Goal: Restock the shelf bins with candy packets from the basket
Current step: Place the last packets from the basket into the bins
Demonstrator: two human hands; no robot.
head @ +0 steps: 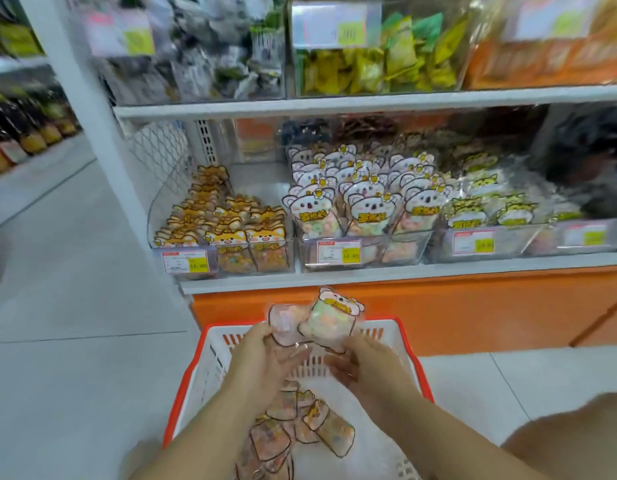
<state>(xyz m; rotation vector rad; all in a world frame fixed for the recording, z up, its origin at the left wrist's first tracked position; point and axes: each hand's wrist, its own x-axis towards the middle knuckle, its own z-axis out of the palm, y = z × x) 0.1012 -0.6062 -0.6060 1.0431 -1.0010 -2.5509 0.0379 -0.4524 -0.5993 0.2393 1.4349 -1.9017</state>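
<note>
A white slatted plastic basket with an orange-red rim (186, 379) stands on the floor just near of the shelf unit's orange base panel (473, 313). Open air lies between the basket's far rim and the white shelf edge (404, 271) above it. In that gap both hands hold packets. The left hand (265, 355) has its fingers curled round a pale pink clear packet turned back-side out (283, 320). The right hand (366, 365) grasps the lower edge of a bear-shaped clear packet of pastel candy rings (329, 320), which stands upright and touches the other. More such loose packets (321, 424) lie in a heap on the basket's floor, near of the hands.

On the shelf, the middle clear plastic bin (366, 251) is packed to its front wall with upright white koala-faced packets (314, 209). The left bin holds orange fox-faced packets (231, 233); the right one holds yellow tiger-faced packets (469, 213). Each bin carries a price label.

Pale grey floor tiles (75, 306) stretch away to the left along an aisle.
</note>
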